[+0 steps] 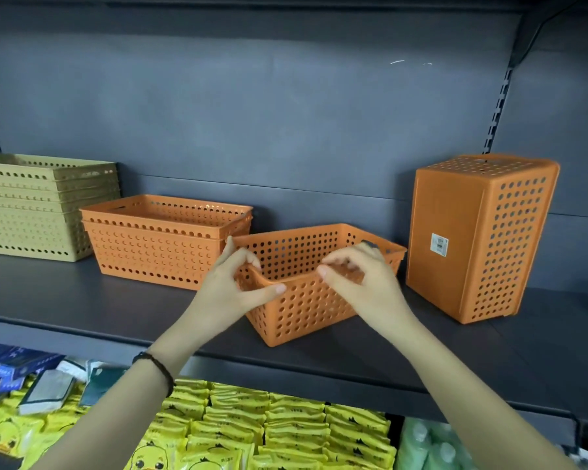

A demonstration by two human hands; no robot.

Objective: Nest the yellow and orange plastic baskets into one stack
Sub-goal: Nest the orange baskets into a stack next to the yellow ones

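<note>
An orange perforated basket (pixel 306 307) sits angled on the dark shelf (pixel 116 310) in front of me. My left hand (pixel 231 290) grips its near rim at the left corner. My right hand (pixel 360 283) holds the same near rim further right, fingers over the edge. To the left stands a small nested stack of orange baskets (pixel 160 245). Further left is a taller nested stack of yellow baskets (pixel 38 212). At the right, orange baskets (pixel 479 239) stand on end with a white label on the base.
The shelf's grey back panel (pixel 286 123) rises behind the baskets, with a slotted upright (pixel 498 110) at the right. Below the shelf's front edge lie yellow duck-print packets (pixel 279 429), blue and white boxes (pixel 21 374) and green packs (pixel 428 446).
</note>
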